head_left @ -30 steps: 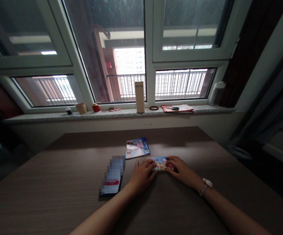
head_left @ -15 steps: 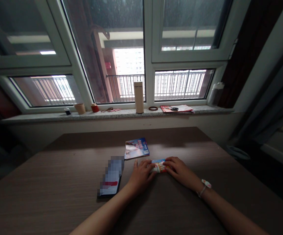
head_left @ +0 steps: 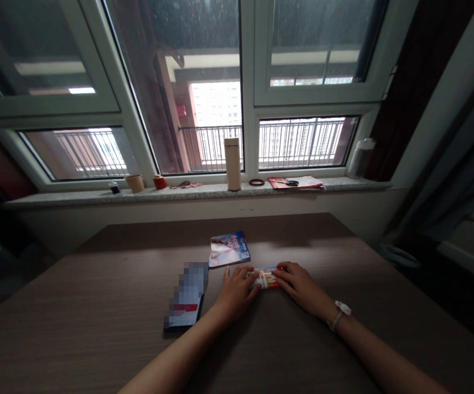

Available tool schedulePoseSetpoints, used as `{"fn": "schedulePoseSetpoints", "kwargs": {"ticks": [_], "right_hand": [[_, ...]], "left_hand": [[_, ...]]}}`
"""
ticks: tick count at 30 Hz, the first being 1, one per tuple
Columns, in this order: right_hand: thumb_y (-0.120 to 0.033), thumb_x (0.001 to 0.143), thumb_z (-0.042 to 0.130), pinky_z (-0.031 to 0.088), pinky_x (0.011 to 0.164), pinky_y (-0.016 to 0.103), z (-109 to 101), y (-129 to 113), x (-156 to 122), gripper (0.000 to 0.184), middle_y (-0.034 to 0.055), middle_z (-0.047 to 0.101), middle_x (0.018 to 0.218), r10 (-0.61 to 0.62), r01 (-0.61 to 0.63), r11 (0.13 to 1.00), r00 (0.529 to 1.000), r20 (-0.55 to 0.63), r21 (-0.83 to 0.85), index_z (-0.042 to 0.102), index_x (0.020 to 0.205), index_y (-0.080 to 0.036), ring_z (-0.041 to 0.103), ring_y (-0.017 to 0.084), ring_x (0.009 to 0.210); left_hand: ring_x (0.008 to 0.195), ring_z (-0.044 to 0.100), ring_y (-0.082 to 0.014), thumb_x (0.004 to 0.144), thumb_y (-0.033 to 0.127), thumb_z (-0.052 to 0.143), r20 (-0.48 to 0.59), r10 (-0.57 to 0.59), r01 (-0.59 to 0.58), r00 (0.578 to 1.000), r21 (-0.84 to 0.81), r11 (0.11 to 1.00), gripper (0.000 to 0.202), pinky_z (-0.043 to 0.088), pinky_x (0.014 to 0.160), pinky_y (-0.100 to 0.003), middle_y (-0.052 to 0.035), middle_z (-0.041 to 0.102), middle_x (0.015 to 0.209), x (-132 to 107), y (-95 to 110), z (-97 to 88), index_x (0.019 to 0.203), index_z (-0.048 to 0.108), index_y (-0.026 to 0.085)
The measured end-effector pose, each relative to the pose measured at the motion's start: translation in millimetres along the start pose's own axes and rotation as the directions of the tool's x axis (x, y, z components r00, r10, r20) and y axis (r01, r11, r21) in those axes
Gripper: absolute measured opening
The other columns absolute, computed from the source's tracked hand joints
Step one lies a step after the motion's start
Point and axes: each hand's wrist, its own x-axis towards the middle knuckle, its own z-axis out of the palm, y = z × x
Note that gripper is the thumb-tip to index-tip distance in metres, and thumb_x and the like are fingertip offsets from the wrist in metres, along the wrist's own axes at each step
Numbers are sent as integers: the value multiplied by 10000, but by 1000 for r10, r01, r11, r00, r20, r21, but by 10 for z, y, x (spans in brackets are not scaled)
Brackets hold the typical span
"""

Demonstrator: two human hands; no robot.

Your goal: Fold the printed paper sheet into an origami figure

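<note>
My left hand point(head_left: 237, 293) and my right hand point(head_left: 298, 287) meet over a small colourful paper piece point(head_left: 266, 277) lying on the brown wooden table point(head_left: 97, 306). The fingertips of both hands press on it, left from its left end, right from its right end. The piece looks rolled or folded into a short strip. Just beyond it lies a colourful booklet point(head_left: 229, 249), flat on the table. A dark phone point(head_left: 187, 298) lies left of my left hand. My right wrist wears a bracelet point(head_left: 339, 312).
A stone windowsill point(head_left: 195, 191) runs behind the table, carrying a tall beige flask point(head_left: 233, 163), a paper cup point(head_left: 135, 182), a small red pot point(head_left: 160, 181), a bangle point(head_left: 257, 181), red papers with scissors point(head_left: 298, 182) and a plastic bottle point(head_left: 362, 157). Curtains hang at the right.
The colourful piece between my fingers has become shorter and tighter, and both hands have drawn slightly closer together. The rest is unchanged.
</note>
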Motion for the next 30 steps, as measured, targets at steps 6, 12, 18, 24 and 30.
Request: {"fn": "schedulePoseSetpoints", "kwargs": {"ticks": [6, 12, 18, 24, 30], "right_hand": [[-413, 949, 434, 403, 1033, 431, -3, 7, 10, 369, 86, 554, 1246, 17, -17, 1000, 1000, 0, 5, 598, 1255, -288, 480, 244, 1164], [-425, 944, 444, 430, 992, 416, -25, -10, 21, 364, 90, 559, 1184, 12, -12, 1000, 1000, -13, 10, 616, 1229, -279, 507, 238, 1098], [-420, 948, 433, 436, 965, 415, -9, -7, 39, 366, 90, 562, 1161, 12, -13, 1000, 1000, -17, -25, 611, 1236, -279, 508, 241, 1082], [-432, 955, 417, 443, 936, 414, -18, -25, 50, 362, 86, 570, 1141, 14, -15, 998, 1000, -20, -63, 608, 1230, -295, 513, 235, 1059], [-440, 952, 424, 442, 932, 407, -23, -11, 56, 351, 68, 574, 1148, 13, -15, 996, 1000, -20, -89, 601, 1229, -317, 516, 229, 1062]], "left_hand": [[1321, 395, -271, 970, 401, 399, 6, -7, 8, 1000, -4, 1000, 392, 114, 1130, -611, -54, 474, 1416, 7, -7, 5, 1343, 483, 313], [1321, 393, -266, 980, 405, 373, 8, -7, 7, 1000, -5, 1000, 388, 116, 1122, -626, -52, 475, 1410, 9, 3, -1, 1343, 474, 314], [1314, 399, -256, 979, 394, 379, 3, -16, 16, 1000, -23, 1000, 381, 104, 1130, -614, -57, 489, 1394, 24, 22, -13, 1333, 484, 298], [1313, 401, -253, 980, 380, 374, 5, -26, 26, 1000, -18, 1000, 371, 114, 1132, -609, -50, 492, 1390, 27, 28, -24, 1324, 489, 301], [1311, 406, -250, 978, 377, 381, -11, -19, 18, 1000, -27, 999, 367, 123, 1128, -612, -46, 496, 1385, 33, 2, 7, 1322, 489, 309]]}}
